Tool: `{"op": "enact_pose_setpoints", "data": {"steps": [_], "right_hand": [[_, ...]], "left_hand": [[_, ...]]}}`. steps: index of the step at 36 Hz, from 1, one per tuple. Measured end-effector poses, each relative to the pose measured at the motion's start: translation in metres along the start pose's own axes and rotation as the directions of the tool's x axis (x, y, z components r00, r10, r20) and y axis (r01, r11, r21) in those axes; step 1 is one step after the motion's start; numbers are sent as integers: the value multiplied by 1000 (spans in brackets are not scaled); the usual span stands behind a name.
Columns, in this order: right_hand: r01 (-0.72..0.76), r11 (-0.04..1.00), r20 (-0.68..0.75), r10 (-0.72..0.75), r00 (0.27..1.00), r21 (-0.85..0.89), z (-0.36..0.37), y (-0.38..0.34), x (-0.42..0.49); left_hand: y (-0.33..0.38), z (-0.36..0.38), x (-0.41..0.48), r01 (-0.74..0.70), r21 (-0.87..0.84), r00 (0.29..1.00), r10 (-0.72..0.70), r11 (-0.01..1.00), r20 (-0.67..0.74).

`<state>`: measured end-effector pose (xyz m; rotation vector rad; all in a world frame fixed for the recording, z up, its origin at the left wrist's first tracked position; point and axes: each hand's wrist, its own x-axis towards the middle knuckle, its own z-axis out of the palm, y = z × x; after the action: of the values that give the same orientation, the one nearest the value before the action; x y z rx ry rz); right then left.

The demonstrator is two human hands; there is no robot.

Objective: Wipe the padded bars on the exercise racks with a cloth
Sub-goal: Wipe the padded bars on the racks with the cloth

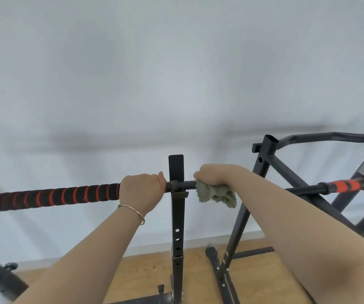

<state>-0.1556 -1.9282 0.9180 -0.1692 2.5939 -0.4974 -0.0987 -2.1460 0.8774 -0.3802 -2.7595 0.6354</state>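
Observation:
A padded bar (51, 197) with black foam and red stripes runs from the left edge to a black upright stand (177, 213) in the middle. My left hand (140, 190) grips the padded bar just left of the stand. Right of the stand, the bar's threaded end (188, 184) shows. My right hand (215, 175) presses a grey-green cloth (217, 195) around that end, and the cloth hangs below my fist. A second bar (349, 185) with orange and black padding lies at the right, behind my right forearm.
A black tubular rack frame (268, 163) stands at the right, its legs reaching the wooden floor (146, 270). A plain white wall fills the background. Another dark stand leg (0, 279) shows at the lower left.

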Motion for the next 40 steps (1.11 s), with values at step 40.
{"op": "enact_pose_setpoints", "data": {"steps": [40], "right_hand": [[522, 852, -562, -453, 692, -45, 38, 21, -18]], "left_hand": [[-4, 0, -1, 29, -32, 998, -30, 999, -52]]}}
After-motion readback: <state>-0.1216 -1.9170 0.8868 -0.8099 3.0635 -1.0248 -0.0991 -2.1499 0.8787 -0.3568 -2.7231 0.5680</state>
